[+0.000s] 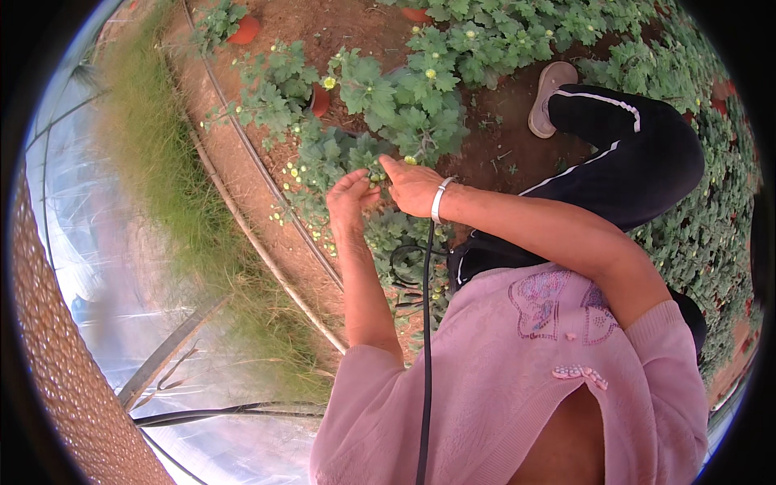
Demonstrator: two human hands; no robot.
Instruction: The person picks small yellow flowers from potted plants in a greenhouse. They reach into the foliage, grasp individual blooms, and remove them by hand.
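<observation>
A potted chrysanthemum plant (339, 148) with lobed green leaves stands before me. Small green buds (376, 177) on it lie between my two hands. My left hand (350, 197) has its fingers curled beside these buds, thumb close to the fingertips. From the other side my right hand (415, 185) reaches in, index finger extended over the leaves and the other fingers bent. Whether either hand pinches a bud or stem is hidden. A yellow-green flower bud (410, 160) shows just above the right hand. On the right wrist sits a silver bangle (441, 200).
Orange plastic pots (244, 30) hold more plants ahead; dense foliage (697, 242) fills the right. Pale buds (294, 173) dot the left side. A dark pipe (267, 163) and a lighter hose (242, 224) cross the soil beside tall grass (176, 157). A black cable (427, 339) hangs before my body.
</observation>
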